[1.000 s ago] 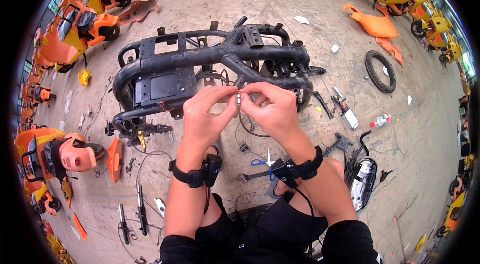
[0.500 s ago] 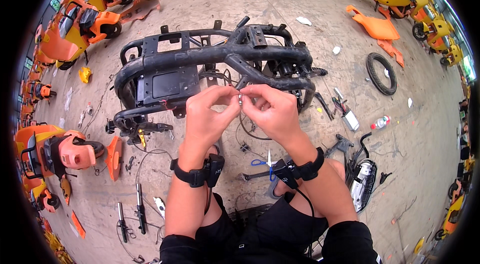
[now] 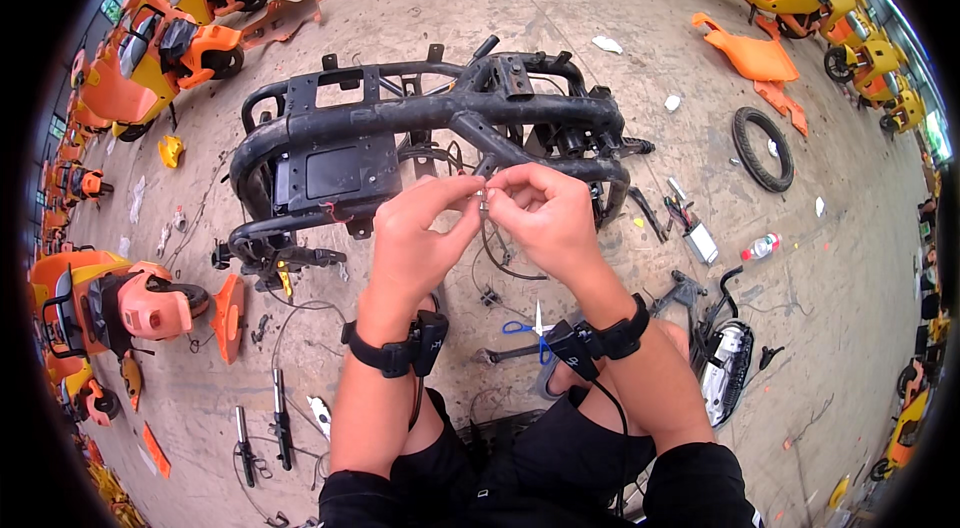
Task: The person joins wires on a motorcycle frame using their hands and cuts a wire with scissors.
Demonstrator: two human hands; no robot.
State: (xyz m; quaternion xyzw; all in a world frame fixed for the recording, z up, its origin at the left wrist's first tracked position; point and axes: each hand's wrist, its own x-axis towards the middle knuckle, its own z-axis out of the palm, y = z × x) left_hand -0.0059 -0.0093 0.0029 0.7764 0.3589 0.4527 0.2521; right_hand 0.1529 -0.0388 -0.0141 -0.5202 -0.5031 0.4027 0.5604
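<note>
**A:** Head view: where are your hands just now?

**B:** Both are raised in front of the bare black tubular metal scooter frame (image 3: 420,128), which lies on its side on the grey concrete floor (image 3: 560,18). Your left hand (image 3: 420,233) and right hand (image 3: 545,218) meet at the frame's near edge, fingertips almost touching.

**A:** What do the fingers hold?

**B:** Your fingers are pinched shut from both sides on a small metal connector at the end of a thin black wire (image 3: 484,203). The wire hangs below your hands in a loop (image 3: 500,263) and runs back toward the frame. How the connector sits between the pads is too small to tell.

**A:** And around the frame?

**B:** Nearer you than the frame, between your forearms, lie blue-handled scissors (image 3: 528,326) on the floor. Each wrist wears a black strap with a small box; the left one (image 3: 400,348) shows clearly. To the right of the frame lie a loose black rubber tyre (image 3: 762,148) and a small plastic bottle (image 3: 760,248). To its left stand orange and yellow scooter bodies (image 3: 130,298), and beyond it an orange plastic body panel (image 3: 752,56) lies on the floor.
</note>
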